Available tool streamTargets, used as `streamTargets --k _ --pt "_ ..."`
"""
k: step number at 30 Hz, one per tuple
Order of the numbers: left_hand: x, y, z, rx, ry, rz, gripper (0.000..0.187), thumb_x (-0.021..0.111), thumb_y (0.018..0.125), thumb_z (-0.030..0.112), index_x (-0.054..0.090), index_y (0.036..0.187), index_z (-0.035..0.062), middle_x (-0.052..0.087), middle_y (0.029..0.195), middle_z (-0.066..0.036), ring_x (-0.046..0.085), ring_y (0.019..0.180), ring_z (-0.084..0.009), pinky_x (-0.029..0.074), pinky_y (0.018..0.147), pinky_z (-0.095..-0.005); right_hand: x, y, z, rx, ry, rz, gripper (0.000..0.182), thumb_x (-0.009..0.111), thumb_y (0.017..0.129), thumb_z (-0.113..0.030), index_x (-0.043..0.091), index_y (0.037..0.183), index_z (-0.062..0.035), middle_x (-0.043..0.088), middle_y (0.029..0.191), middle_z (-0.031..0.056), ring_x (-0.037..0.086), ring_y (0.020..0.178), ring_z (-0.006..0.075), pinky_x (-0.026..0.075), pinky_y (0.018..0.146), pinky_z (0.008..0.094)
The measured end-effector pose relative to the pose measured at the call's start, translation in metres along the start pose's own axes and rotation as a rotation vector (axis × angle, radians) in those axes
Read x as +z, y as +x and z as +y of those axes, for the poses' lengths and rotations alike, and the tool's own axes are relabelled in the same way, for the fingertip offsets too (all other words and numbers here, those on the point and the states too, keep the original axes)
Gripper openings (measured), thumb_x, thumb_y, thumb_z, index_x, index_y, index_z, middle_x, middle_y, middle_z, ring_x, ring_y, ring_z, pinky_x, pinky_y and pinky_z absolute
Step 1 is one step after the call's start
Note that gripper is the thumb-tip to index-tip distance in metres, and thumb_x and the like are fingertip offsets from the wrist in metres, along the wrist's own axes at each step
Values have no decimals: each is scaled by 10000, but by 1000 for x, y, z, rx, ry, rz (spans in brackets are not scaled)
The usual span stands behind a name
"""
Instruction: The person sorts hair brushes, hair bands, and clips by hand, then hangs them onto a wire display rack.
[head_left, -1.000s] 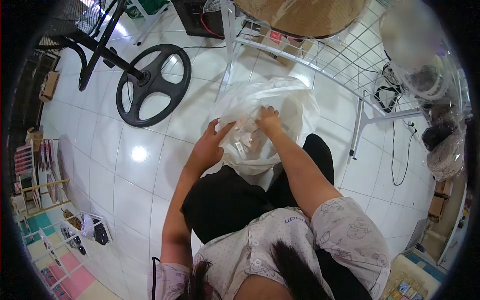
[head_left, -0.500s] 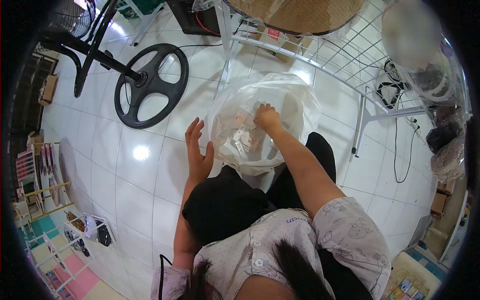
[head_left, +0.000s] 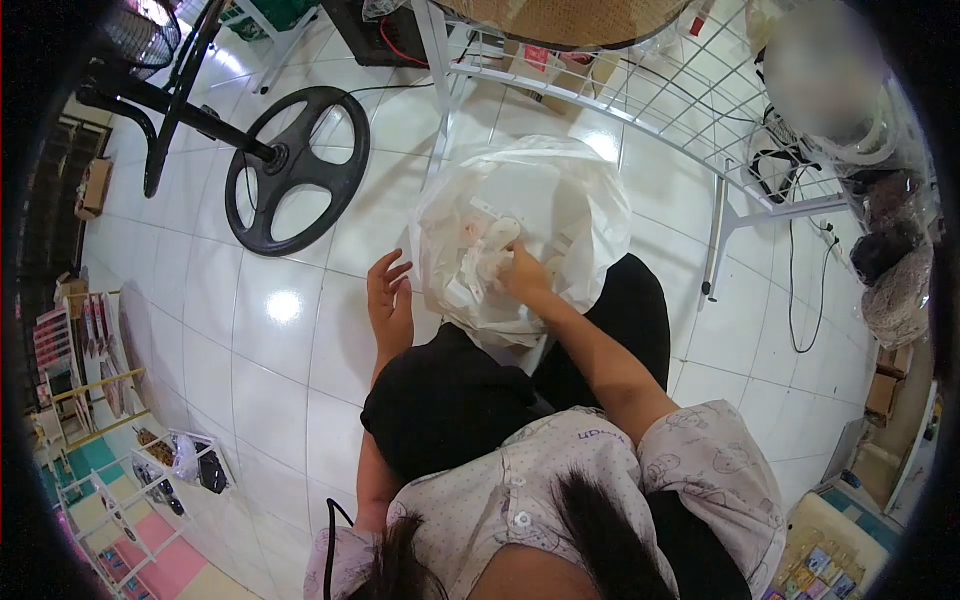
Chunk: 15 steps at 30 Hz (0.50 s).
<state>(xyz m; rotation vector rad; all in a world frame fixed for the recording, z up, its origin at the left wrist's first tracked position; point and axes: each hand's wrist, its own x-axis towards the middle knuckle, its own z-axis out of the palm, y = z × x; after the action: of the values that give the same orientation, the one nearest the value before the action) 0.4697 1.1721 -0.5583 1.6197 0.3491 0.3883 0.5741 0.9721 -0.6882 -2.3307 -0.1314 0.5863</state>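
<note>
A bin lined with a translucent white plastic bag [head_left: 590, 190] stands on the floor before my knees. Crumpled white scraps [head_left: 480, 270] lie inside it, some looking like paper and some like plastic. My right hand [head_left: 525, 277] reaches down into the bag, fingers closed at a pale, crumpled scrap [head_left: 502, 235]; its fingertips are partly hidden. My left hand [head_left: 390, 295] is raised just left of the bag's rim, palm empty and fingers loosely apart.
A fan's black round base [head_left: 298, 170] stands on the tiled floor to the left. Ahead is a white wire-grid table [head_left: 640, 105] with a brown board on top. Cables [head_left: 795, 290] trail at the right, and a wire rack [head_left: 130, 500] stands lower left.
My right hand has moved from the far side of the bag's inside toward me, and the pale scraps have shifted. My left hand has lowered slightly, fingers curling a little more.
</note>
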Motion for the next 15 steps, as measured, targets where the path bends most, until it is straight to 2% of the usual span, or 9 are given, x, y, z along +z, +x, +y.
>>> streamTargets --k 3,6,9,12,15 --pt "-4 -3 1 -8 3 11 384 440 876 -43 445 1251 41 503 1267 -107 550 1061 -202 417 896 -299 5 -11 -7 -263 -398 215 384 630 768 -238 530 1088 -50 586 967 164 581 914 364 470 795 459" --pt "-9 -7 -11 -15 -45 33 362 441 879 -43 461 1233 29 531 1234 -113 573 987 -183 436 866 -280 23 -4 -8 -244 -370 161 368 621 747 -270 547 1047 -70 553 999 150 567 933 333 461 765 479" --pt "-14 -10 -13 -42 -28 15 337 445 880 -41 482 1210 17 559 1196 -116 584 923 -169 453 845 -277 18 -9 -8 -300 -650 104 331 611 749 -262 555 1018 -79 548 1028 142 572 922 303 453 716 469" --pt "-17 -8 -7 -59 10 20 313 449 882 -36 499 1188 7 574 1171 -119 586 891 -165 461 839 -281 16 -8 -10 -304 -751 -82 308 602 759 -253 559 1009 -77 534 1058 142 567 947 293 448 682 445" --pt "-18 -6 -8 -43 -12 43 293 451 886 -26 511 1172 -1 577 1162 -125 585 886 -163 465 836 -283 19 -15 -9 -333 -689 -59 322 606 747 -151 552 1061 -97 531 1049 115 532 1012 285 394 843 464"
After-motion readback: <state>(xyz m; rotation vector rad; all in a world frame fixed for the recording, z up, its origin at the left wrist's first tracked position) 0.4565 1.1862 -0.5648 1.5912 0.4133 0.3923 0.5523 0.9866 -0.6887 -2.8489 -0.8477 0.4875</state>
